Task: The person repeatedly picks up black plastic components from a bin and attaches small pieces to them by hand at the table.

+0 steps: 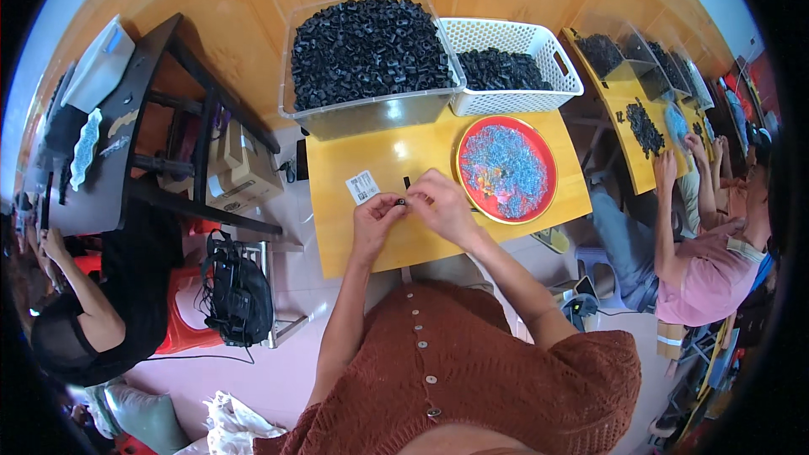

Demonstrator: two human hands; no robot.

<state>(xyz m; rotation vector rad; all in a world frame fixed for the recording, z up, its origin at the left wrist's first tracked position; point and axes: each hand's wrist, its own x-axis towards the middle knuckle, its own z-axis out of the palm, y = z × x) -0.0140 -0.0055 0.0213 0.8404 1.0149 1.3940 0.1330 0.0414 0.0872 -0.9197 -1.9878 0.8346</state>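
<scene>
At the centre of the frame, the left hand (375,217) and right hand (440,202) meet over the yellow table (337,227); both sets of fingertips pinch a small black plastic part (401,200); it looks light, rigid, easily dropped; best gripped by its edges.

My left hand (375,221) and my right hand (442,202) meet over the yellow desk (337,236). My fingers (394,202) pinch a small black piece (402,200). A red tray (506,169) of tiny blue bits sits just beside my right hand. A clear bin (371,109) full of black pieces stands behind.
</scene>
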